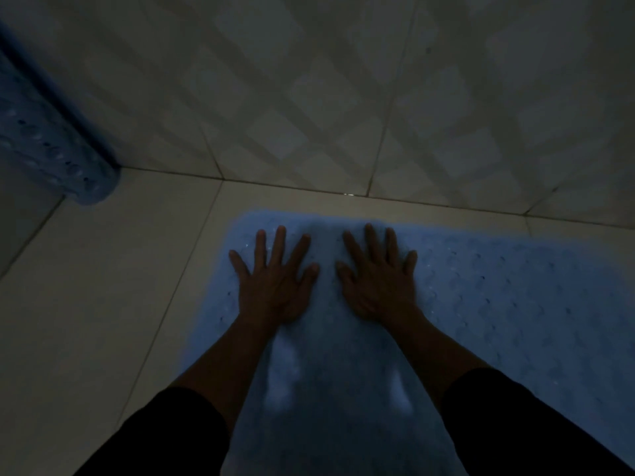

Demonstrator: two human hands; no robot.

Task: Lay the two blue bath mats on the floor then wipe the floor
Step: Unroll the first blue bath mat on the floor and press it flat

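Observation:
A light blue bath mat with a dotted, bumpy surface lies flat on the pale tiled floor, its far edge close to the wall. My left hand and my right hand press palm-down on the mat's far left part, fingers spread, side by side and holding nothing. A second blue bath mat, rolled into a tube with round suction cups showing, leans upright at the far left against the wall. The light is dim.
A tiled wall with a diamond pattern rises just beyond the mat. Bare pale floor tiles stretch to the left of the mat. Dark sleeves cover my upper forearms at the bottom edge.

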